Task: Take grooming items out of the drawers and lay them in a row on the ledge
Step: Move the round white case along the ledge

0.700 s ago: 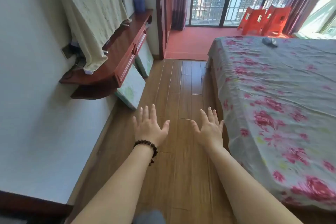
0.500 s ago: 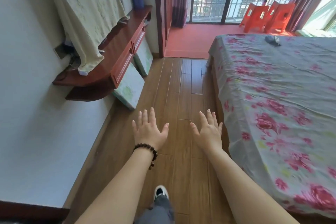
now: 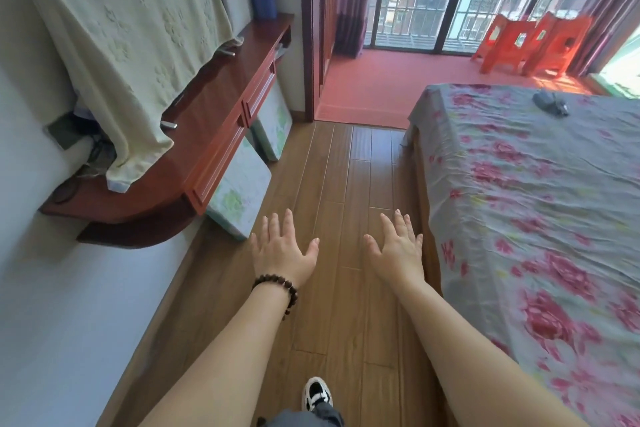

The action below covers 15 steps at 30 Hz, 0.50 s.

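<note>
1. The ledge (image 3: 221, 114) and its drawers (image 3: 221, 163) are made of reddish wood with a glossy finish.
2. A pale cloth (image 3: 121, 31) with an embossed flower pattern is draped over the ledge.
3. The floor (image 3: 332, 177) is laid in brown wood planks, smooth with a light sheen.
4. The bed (image 3: 540, 201) is covered by a wrinkled matt floral sheet.
5. Dark round beads form the bracelet (image 3: 277, 284).

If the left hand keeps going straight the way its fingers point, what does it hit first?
Probably nothing soon: the left hand points up the bare wood floor, passing right of the leaning panels and drawer fronts. Depth is unclear, so the nearer panel's corner could be close.
</note>
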Each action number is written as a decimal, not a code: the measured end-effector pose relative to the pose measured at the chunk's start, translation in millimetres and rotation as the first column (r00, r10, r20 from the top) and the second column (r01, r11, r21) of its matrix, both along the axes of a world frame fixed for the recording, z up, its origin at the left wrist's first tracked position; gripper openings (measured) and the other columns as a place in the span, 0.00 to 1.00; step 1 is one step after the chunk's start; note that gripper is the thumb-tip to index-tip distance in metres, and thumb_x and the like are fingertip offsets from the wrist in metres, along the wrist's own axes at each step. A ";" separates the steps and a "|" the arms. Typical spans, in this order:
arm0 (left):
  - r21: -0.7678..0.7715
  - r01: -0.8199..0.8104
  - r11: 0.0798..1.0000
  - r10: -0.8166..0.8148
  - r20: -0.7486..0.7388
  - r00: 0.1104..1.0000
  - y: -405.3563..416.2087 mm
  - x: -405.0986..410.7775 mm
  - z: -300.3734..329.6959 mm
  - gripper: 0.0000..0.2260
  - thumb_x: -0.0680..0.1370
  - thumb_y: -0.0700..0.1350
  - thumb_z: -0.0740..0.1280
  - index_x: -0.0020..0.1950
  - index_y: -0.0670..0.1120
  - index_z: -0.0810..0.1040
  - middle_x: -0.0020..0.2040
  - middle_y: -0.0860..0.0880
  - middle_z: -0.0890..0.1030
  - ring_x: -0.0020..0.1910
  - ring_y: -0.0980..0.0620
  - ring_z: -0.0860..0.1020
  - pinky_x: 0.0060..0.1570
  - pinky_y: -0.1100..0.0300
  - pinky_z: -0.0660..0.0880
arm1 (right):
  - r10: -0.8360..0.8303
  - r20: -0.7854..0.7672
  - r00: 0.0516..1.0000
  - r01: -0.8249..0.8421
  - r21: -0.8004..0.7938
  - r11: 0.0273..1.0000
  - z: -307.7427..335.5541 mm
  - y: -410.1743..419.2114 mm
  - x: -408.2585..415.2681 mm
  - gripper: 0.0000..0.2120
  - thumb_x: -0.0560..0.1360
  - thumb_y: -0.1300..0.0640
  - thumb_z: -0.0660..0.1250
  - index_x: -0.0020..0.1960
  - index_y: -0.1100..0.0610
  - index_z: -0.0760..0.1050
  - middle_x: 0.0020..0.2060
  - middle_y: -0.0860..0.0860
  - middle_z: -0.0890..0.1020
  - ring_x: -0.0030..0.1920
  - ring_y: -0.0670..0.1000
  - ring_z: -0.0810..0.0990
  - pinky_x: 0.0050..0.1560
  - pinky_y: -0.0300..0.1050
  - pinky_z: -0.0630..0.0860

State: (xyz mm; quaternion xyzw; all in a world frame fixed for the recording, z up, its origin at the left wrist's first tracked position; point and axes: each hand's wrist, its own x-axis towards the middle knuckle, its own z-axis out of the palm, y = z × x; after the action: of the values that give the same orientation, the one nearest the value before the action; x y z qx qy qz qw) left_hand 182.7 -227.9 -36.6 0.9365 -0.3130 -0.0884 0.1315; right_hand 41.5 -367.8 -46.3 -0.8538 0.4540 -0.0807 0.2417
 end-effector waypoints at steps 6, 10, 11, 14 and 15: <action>-0.022 0.017 1.000 -0.017 -0.009 1.000 -94.7 68.7 11.5 0.35 0.78 0.64 0.53 0.78 0.49 0.46 0.79 0.45 0.51 0.78 0.46 0.47 0.74 0.45 0.46 | -0.012 0.015 1.000 0.012 -0.020 1.000 15.3 -82.8 68.9 0.29 0.80 0.43 0.54 0.77 0.51 0.53 0.78 0.51 0.48 0.77 0.50 0.40 0.76 0.55 0.38; -0.017 0.012 1.000 -0.012 -0.020 1.000 -147.1 107.2 8.3 0.35 0.77 0.64 0.53 0.78 0.49 0.45 0.79 0.46 0.50 0.78 0.47 0.46 0.75 0.45 0.46 | -0.022 0.010 1.000 0.022 -0.003 1.000 13.6 -135.5 108.0 0.29 0.80 0.43 0.55 0.77 0.50 0.53 0.78 0.51 0.48 0.77 0.50 0.41 0.75 0.54 0.39; -0.017 0.008 1.000 -0.008 -0.020 1.000 -160.4 117.7 6.6 0.35 0.77 0.64 0.53 0.78 0.49 0.46 0.79 0.46 0.50 0.78 0.47 0.46 0.75 0.45 0.45 | -0.019 0.007 1.000 0.019 0.000 1.000 11.5 -149.4 119.0 0.29 0.80 0.43 0.55 0.77 0.50 0.53 0.78 0.51 0.48 0.77 0.50 0.41 0.75 0.54 0.39; -0.005 -0.018 1.000 0.018 -0.026 0.999 -202.1 151.4 -0.9 0.35 0.78 0.64 0.53 0.78 0.49 0.45 0.79 0.46 0.51 0.78 0.46 0.47 0.75 0.46 0.45 | -0.002 0.006 1.000 0.002 0.015 1.000 2.3 -194.5 153.1 0.29 0.80 0.43 0.54 0.77 0.50 0.53 0.78 0.51 0.48 0.77 0.50 0.40 0.75 0.54 0.39; 0.002 -0.028 1.000 0.028 -0.024 0.999 -217.7 163.4 -3.6 0.35 0.78 0.64 0.53 0.78 0.49 0.45 0.79 0.45 0.51 0.78 0.46 0.47 0.75 0.45 0.46 | 0.006 0.004 1.000 -0.006 0.021 1.000 -1.2 -212.0 165.3 0.29 0.80 0.43 0.54 0.77 0.50 0.53 0.78 0.51 0.48 0.77 0.50 0.40 0.75 0.54 0.39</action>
State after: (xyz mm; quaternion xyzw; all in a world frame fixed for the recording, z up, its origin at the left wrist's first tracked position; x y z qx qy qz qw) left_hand 346.1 -445.6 -40.2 0.9398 -0.2979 -0.0983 0.1358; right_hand 206.8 -579.8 -47.5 -0.8525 0.4517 -0.0769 0.2517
